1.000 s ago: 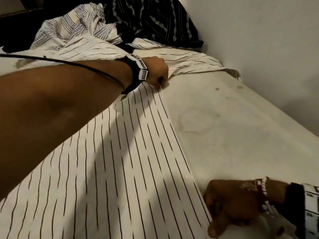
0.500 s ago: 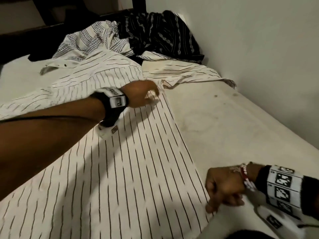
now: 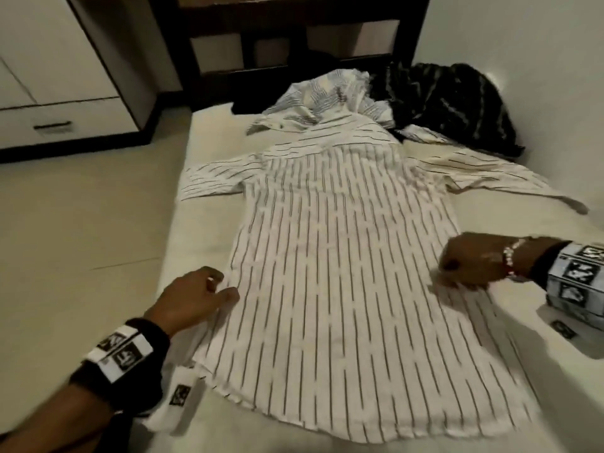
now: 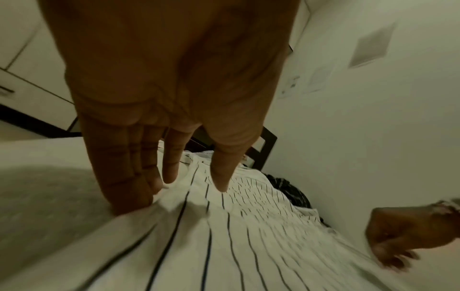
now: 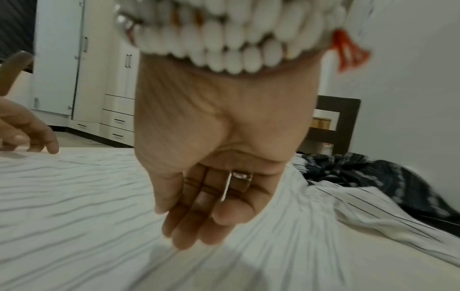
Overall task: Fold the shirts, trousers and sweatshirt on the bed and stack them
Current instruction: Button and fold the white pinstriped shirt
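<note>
Pale bedding covers a bed (image 3: 209,230) pushed against a white wall, with a dark wooden headboard (image 3: 294,34) at the far end and a white wardrobe (image 3: 65,60) with drawers to the left. Spread flat across the bed is a white shirt with thin dark stripes (image 3: 327,273), back upward, collar toward the headboard and both sleeves out to the sides. Behind its collar lie a crumpled pale patterned garment (image 3: 327,89) and a dark patterned garment (image 3: 441,99), bunched by the wall. From the head view, the left hand (image 3: 192,299) rests at the shirt's left side edge and the right hand (image 3: 470,263) at its right edge. The left wrist view adds that the left hand's fingers (image 4: 129,167) reach down fairly straight onto the fabric edge, thumb apart, without a clear pinch. The right wrist view shows the right hand's fingers (image 5: 189,226) loosely curled over the cloth, a ring on one finger and a white beaded bracelet (image 5: 224,39) on the wrist; whether they pinch the fabric cannot be told. Both wrists wear bands (image 3: 121,351) printed with black-and-white square markers; no writing is readable.
</note>
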